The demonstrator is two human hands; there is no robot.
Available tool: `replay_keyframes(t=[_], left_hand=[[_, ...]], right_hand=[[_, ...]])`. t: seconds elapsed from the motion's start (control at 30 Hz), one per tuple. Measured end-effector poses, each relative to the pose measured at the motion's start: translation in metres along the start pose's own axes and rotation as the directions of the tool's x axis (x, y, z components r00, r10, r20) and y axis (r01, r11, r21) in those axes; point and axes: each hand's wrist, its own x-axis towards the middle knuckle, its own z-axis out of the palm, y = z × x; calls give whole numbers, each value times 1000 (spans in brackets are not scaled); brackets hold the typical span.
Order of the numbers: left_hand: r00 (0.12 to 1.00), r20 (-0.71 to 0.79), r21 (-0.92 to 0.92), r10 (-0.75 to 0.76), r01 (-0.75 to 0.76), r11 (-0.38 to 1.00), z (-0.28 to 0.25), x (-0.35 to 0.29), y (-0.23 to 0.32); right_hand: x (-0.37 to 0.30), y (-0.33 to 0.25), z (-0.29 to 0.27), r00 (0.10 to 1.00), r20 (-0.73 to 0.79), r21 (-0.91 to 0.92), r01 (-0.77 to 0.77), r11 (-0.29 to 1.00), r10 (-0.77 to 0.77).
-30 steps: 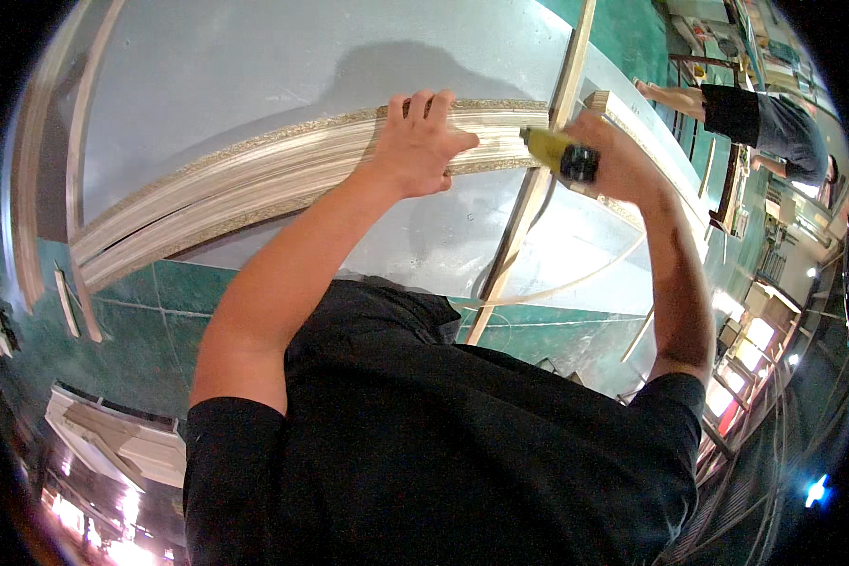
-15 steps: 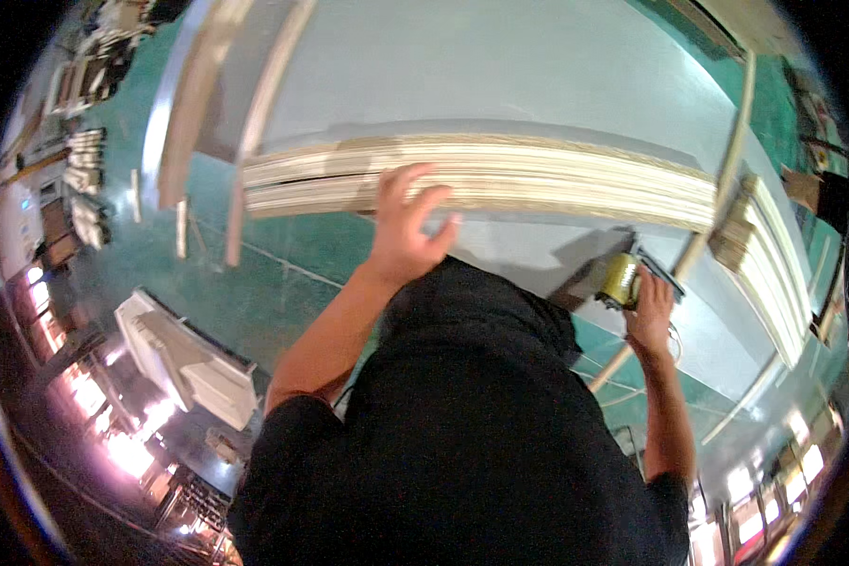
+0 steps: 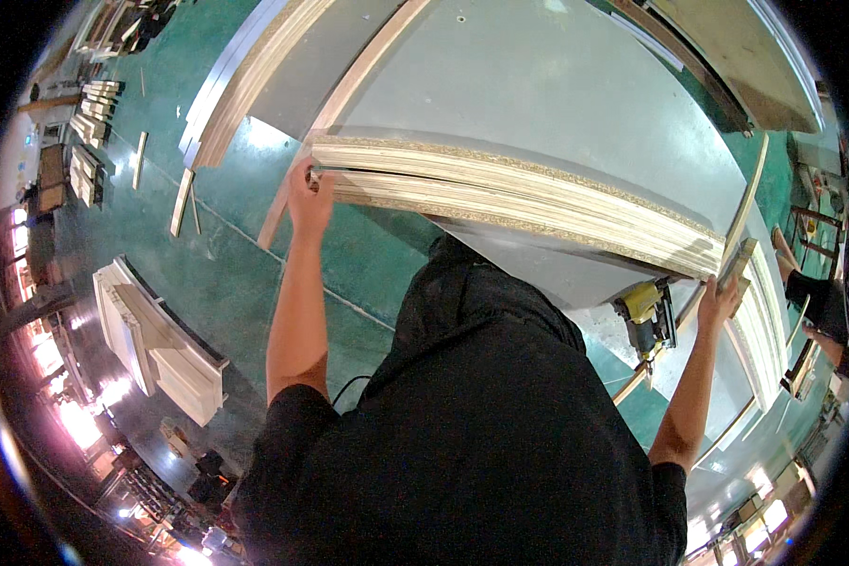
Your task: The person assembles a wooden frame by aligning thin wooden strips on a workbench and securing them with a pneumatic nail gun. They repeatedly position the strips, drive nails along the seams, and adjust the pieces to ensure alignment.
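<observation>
A long stack of pale wooden strips (image 3: pixel 519 193) lies across the grey board (image 3: pixel 500 66) in front of me. My left hand (image 3: pixel 309 200) has its fingers curled round the left end of the stack, where a dark gap parts the upper strips from the lower ones. At the opposite end, my right hand (image 3: pixel 721 304) closes on the tips of the strips; its fingertips are partly hidden. Beside that hand, a yellow and black nail gun (image 3: pixel 643 319) rests untouched on the grey surface.
A second bundle of strips (image 3: pixel 762 321) lies to the right. Wooden rails (image 3: pixel 363 71) support the board from below. White panels (image 3: pixel 156 340) are stacked on the green floor (image 3: pixel 245 292) at left. Another person's arm (image 3: pixel 825 344) shows at the far right.
My right hand has let go of the nail gun and moved to the right end of the strips. My left hand has gone from above the stack to its left end and taken hold.
</observation>
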Motion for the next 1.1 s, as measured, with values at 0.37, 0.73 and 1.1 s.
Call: replay_keyframes(t=[0.37, 0.73, 1.1], left_hand=[[977, -110, -147, -183, 166, 975, -4, 5, -22], [913, 46, 53, -405, 402, 914, -57, -23, 52], [706, 227, 700, -671, 360, 616, -9, 120, 116]], right_hand=[[46, -41, 45, 936, 289, 282, -285, 916, 202], [100, -48, -21, 745, 658, 141, -267, 953, 112], [264, -49, 51, 317, 907, -113, 815, 568, -276]])
